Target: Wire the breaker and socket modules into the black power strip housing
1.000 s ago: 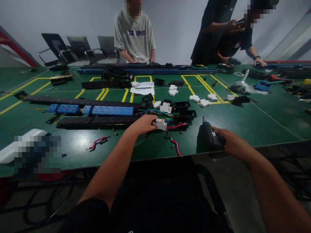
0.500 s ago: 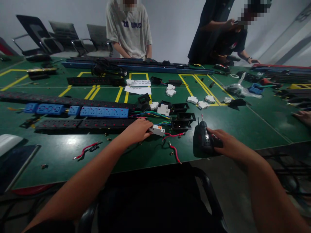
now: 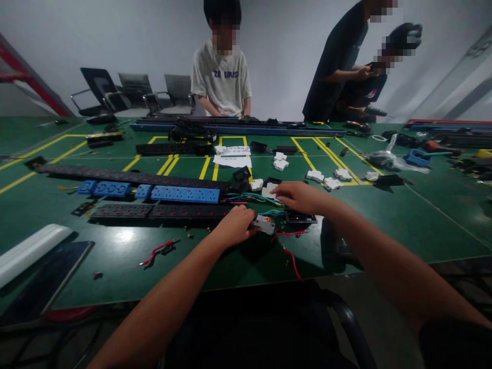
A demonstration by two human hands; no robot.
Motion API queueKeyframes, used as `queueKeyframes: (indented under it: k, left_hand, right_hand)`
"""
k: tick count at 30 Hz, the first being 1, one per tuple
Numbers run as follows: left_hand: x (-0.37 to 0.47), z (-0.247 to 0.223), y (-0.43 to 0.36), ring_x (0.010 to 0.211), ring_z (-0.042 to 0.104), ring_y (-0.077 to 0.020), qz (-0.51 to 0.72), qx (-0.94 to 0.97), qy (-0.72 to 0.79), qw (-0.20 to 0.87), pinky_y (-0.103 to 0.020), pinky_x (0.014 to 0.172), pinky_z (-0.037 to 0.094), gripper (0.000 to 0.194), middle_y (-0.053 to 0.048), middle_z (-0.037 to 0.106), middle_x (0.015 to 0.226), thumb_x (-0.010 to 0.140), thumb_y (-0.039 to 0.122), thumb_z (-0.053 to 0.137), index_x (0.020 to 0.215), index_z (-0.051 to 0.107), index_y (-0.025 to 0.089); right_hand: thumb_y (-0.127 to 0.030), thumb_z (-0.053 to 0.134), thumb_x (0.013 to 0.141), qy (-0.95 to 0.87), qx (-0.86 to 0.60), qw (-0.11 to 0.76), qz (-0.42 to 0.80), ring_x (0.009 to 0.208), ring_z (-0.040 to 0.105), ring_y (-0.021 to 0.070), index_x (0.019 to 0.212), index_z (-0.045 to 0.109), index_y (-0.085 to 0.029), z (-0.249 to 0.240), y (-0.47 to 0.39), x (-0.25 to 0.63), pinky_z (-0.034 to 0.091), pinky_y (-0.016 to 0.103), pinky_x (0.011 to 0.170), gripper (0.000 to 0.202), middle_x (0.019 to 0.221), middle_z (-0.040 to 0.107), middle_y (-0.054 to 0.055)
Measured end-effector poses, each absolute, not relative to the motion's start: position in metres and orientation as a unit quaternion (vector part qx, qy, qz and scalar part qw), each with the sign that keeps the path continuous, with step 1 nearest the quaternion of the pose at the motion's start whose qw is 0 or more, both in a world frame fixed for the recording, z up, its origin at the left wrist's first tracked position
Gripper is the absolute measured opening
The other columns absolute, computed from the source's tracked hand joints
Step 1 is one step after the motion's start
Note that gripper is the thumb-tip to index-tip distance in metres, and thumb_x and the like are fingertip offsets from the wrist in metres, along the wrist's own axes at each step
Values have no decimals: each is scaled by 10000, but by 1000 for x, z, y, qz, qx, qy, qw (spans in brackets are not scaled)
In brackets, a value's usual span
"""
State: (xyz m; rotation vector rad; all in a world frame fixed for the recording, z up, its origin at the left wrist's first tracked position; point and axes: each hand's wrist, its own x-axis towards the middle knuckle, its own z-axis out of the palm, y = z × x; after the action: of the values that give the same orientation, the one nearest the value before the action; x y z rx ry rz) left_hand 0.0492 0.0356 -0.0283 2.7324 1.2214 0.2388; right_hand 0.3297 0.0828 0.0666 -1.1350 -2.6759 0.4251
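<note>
My left hand (image 3: pixel 238 225) is closed around one end of a white circuit breaker (image 3: pixel 265 224) with an orange switch, low over the near side of the table. My right hand (image 3: pixel 302 197) reaches across to a second white breaker (image 3: pixel 269 191), its fingertips closed on the right end. Coloured wires (image 3: pixel 246 197) run between the power strips and the black end housings, one of which, an open black housing (image 3: pixel 300 218), lies under my right hand. Below my right forearm, a power drill (image 3: pixel 344 246) lies largely hidden. Red wires (image 3: pixel 292 261) with metal ends lie close by.
A blue socket strip (image 3: pixel 184 195) and black socket strips (image 3: pixel 126 211) stretch left. More white breakers (image 3: pixel 315 176) and paper labels (image 3: pixel 232 161) lie farther back. At the near left are a tablet-like dark panel (image 3: pixel 49 282) and a white case (image 3: pixel 34 251). People (image 3: pixel 223 82) stand across the table.
My right hand has let go of the power drill and moved left to the second breaker. My left hand still holds its breaker. The camera view has shifted up and left.
</note>
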Motion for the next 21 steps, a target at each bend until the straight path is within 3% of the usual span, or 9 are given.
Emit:
queueKeyframes:
  k: [3, 5, 9, 15, 21]
  left_hand:
    - [50, -29, 38, 1189, 689, -392, 65, 910, 404, 63, -514, 1033, 502, 324, -193, 785, 1200, 1031, 463, 662, 1166, 726, 176]
    - [50, -29, 39, 1213, 688, -397, 60, 911, 404, 63, -521, 1045, 497, 336, -191, 788, 1229, 1033, 465, 655, 1191, 727, 177]
    - [49, -28, 40, 1194, 695, -402, 54, 912, 403, 63, -524, 1025, 501, 335, -190, 797, 1191, 1042, 465, 632, 1166, 733, 169]
    - [48, -27, 42, 1164, 695, -410, 60, 913, 397, 71, -537, 999, 508, 351, -202, 794, 1177, 1035, 471, 635, 1158, 741, 159]
    - [47, -28, 40, 1211, 682, -419, 66, 913, 397, 65, -543, 1030, 503, 374, -211, 785, 1208, 1042, 475, 613, 1191, 731, 153]
  right_hand:
    - [-240, 566, 1035, -914, -377, 114, 100, 1150, 688, 259, 1379, 747, -191, 51, 132, 276, 544, 427, 1044, 392, 1320, 749, 133]
    - [-176, 588, 993, -921, -371, 100, 69, 1233, 641, 281, 1435, 719, -182, 43, 161, 249, 501, 443, 1111, 461, 1393, 703, 150]
    - [-166, 736, 892, -939, -338, 48, 45, 1250, 582, 290, 1523, 673, -248, 32, 201, 214, 456, 463, 1157, 639, 1502, 620, 139]
    - [-202, 775, 892, -951, -308, 17, 32, 1227, 559, 285, 1314, 773, -188, 19, 218, 195, 444, 464, 1147, 422, 1396, 659, 151]
    - [-233, 745, 934, -950, -307, 38, 36, 1180, 609, 264, 1284, 753, -155, 28, 207, 198, 459, 432, 1099, 359, 1316, 716, 144]
